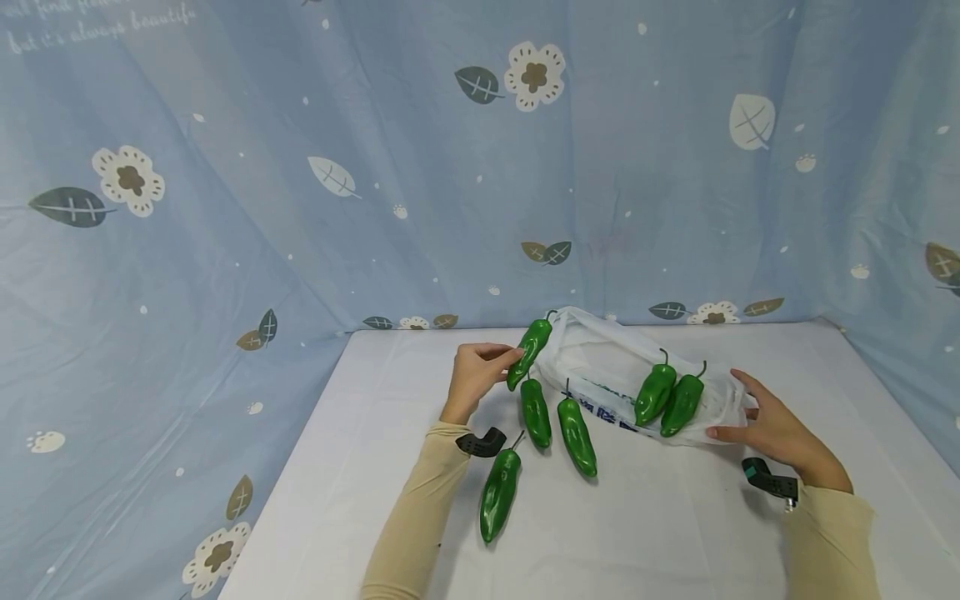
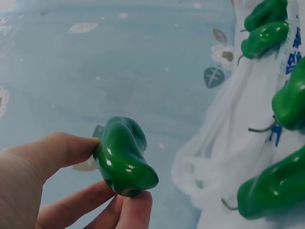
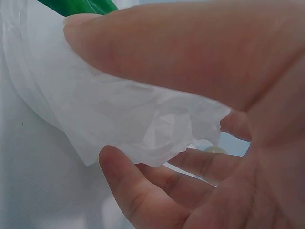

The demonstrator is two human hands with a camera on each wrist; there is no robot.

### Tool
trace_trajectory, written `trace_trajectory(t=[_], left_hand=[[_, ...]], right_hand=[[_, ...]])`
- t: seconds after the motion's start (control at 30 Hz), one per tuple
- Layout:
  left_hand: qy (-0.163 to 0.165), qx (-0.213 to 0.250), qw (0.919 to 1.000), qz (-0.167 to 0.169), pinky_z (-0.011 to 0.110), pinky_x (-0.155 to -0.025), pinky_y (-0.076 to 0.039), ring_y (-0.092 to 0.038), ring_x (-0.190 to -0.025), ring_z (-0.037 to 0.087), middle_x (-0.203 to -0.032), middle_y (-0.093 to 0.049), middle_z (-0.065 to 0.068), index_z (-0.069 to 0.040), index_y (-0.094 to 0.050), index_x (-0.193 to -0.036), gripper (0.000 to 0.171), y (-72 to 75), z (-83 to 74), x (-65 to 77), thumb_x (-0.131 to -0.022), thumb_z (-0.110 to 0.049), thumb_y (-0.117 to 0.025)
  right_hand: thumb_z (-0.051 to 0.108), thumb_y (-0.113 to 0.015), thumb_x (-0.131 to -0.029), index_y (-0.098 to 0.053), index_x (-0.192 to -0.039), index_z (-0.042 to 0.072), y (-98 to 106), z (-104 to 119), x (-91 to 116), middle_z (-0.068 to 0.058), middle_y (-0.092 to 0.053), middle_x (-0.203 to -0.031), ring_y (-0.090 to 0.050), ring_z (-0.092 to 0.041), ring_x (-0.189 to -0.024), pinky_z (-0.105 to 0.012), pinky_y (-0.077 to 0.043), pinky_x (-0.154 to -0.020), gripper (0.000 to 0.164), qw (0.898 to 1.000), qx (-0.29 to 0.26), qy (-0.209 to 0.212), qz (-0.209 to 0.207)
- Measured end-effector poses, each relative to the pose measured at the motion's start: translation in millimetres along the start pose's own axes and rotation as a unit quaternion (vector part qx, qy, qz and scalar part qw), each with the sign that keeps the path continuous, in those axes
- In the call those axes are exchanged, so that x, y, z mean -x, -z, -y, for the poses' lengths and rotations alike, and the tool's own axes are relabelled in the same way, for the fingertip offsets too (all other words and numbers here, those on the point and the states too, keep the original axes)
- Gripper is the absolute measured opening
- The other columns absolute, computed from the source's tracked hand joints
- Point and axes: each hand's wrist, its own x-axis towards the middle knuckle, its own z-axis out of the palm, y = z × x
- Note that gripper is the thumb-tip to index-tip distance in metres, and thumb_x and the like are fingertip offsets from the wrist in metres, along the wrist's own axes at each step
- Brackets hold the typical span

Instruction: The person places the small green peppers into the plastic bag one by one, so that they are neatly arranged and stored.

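My left hand (image 1: 477, 373) pinches a green pepper (image 1: 531, 353) between thumb and fingers, over the left end of a white plastic bag (image 1: 588, 346). In the left wrist view this pepper (image 2: 121, 157) points its tip towards the camera. At the bag's right end my right hand (image 1: 783, 432) is spread, thumb and fingers on either side of the crumpled plastic (image 3: 128, 114); whether they grip it is unclear. Two green peppers, one (image 1: 655, 393) beside another (image 1: 682, 406), lie at the bag's right part, their stems pointing away.
Two more peppers, one (image 1: 536, 414) left of the other (image 1: 577, 437), lie in front of the bag. Nearer the front is another pepper (image 1: 500, 496). A white cloth covers the table (image 1: 637, 533). Behind it hangs a blue patterned curtain (image 1: 420, 208).
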Motion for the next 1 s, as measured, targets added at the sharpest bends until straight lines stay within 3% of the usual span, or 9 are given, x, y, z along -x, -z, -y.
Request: trace_trajectory(t=[0.63,1.0], left_hand=[[-0.03,0.001,0.9994,0.019,0.032,-0.075,-0.064,-0.077,-0.088,0.019,-0.106,-0.079,0.015,-0.005,-0.081,-0.107,0.03,-26.5,-11.7,-4.2,-0.09,-0.029,-0.081],[-0.043,-0.018,0.9987,0.022,0.031,-0.073,-0.064,-0.075,-0.082,0.012,-0.103,-0.08,0.012,-0.006,-0.082,-0.104,0.03,-38.1,-12.8,-6.8,-0.09,-0.032,-0.08]], right_hand=[[0.032,-0.084,-0.085,0.0,-0.162,-0.007,0.5,-0.5,-0.6,-0.049,-0.013,-0.158,-0.037,-0.075,-0.129,-0.069,-0.055,-0.089,0.12,1.0,0.002,0.0,-0.001],[0.035,-0.084,-0.086,0.001,-0.162,-0.006,-0.6,-3.7,-2.3,-0.048,-0.01,-0.159,-0.036,-0.075,-0.129,-0.069,-0.054,-0.089,0.122,1.0,0.001,-0.002,-0.001]])
